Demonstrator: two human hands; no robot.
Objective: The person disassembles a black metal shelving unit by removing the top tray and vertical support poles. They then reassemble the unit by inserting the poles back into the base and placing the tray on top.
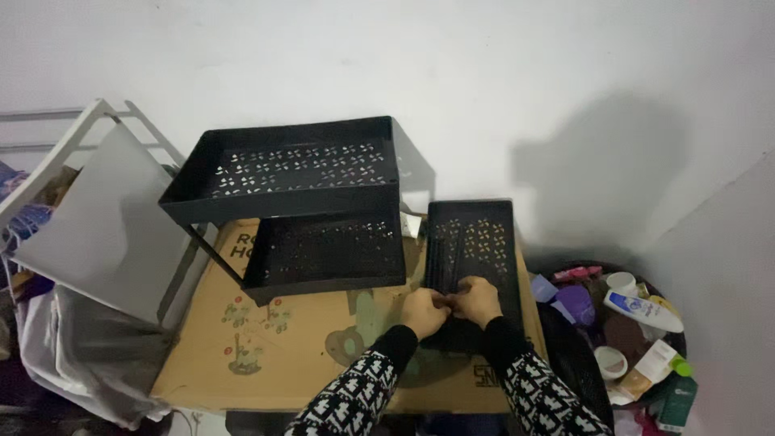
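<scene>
A black perforated tray (476,234) lies flat on a brown cardboard sheet (291,355). My left hand (425,312) and my right hand (477,300) meet at the tray's near edge, fingers curled together on something small that I cannot make out. To the left stands a black two-tier rack (291,202), upper shelf above lower shelf, both with patterned holes.
A black basket (638,339) at the right holds several bottles, tubes and jars. A white rack with a grey panel (97,218) leans at the left, with plastic bags (73,355) under it. A white wall runs behind.
</scene>
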